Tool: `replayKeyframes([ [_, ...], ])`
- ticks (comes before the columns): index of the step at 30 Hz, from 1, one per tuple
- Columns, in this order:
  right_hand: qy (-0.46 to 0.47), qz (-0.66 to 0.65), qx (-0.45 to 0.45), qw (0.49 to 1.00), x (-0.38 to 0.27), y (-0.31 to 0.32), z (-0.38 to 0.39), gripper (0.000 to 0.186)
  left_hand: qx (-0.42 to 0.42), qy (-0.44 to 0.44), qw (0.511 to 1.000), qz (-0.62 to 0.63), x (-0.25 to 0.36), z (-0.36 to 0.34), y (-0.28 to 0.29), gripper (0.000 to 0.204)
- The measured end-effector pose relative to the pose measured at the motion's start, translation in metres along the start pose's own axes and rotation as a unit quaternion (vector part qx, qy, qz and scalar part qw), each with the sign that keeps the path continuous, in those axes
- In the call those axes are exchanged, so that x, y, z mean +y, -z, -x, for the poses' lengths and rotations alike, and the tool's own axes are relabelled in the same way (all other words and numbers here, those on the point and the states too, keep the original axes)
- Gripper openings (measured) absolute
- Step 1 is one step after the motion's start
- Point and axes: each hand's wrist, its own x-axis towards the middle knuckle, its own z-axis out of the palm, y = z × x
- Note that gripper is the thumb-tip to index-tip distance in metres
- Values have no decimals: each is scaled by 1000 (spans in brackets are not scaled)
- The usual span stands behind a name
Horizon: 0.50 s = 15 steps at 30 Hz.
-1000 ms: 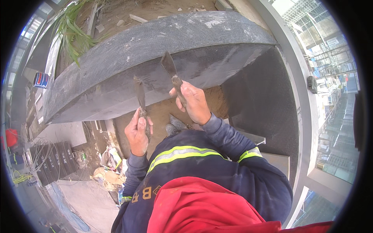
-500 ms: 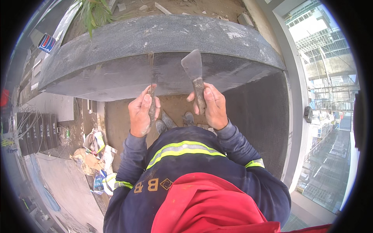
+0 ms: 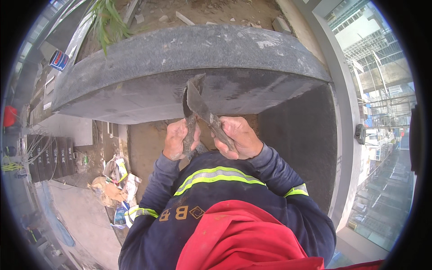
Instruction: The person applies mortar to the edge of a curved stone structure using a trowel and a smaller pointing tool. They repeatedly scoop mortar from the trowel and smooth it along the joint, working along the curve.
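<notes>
My left hand (image 3: 177, 137) is closed around the dirty handle of a metal scraper (image 3: 186, 102), its blade pointing away from me and turned partly edge-on. My right hand (image 3: 238, 137) grips a second putty knife (image 3: 200, 104), which slants up and leftward. The two blades meet and overlap in front of me, below the top edge of a dark grey stone slab wall (image 3: 252, 54). Both hands are close to my body, over the sandy floor (image 3: 146, 148) of the recess. My boots are mostly hidden behind the hands and tools.
A dark panel (image 3: 297, 148) stands at right, beside a grey frame (image 3: 339, 108). Beyond the slab are rubble and a plant (image 3: 105, 22); at left, a paint can (image 3: 58, 60), a black stack (image 3: 51, 157) with wires, and crumpled bags (image 3: 110, 189). Scaffolding (image 3: 380, 85) shows at far right.
My hands and both tools have moved toward each other, so the blades, apart earlier, now cross and touch. The right blade has tilted over to the left.
</notes>
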Motion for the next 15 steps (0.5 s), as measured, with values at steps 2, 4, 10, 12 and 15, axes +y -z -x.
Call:
replayKeyframes([
  [2, 18, 43, -63, 997, -13, 14, 10, 47, 10, 0, 1000, 7, -5, -3, -2, 78],
  [4, 70, 125, 72, 987, -29, 9, 13, 41, 27, -2, 1000, 6, -9, -5, -9, 80],
  [10, 309, 579, 239, 716, -37, 5, 9, 39, 91, -39, 995, -6, -17, -26, -41, 80],
  [12, 255, 574, 236, 741, -35, -10, 18, 46, 108, -67, 992, -21, -19, -33, -47, 79],
  [15, 257, 559, 207, 761, -24, -28, 26, 49, 118, -124, 976, -132, -23, -46, -56, 74],
])
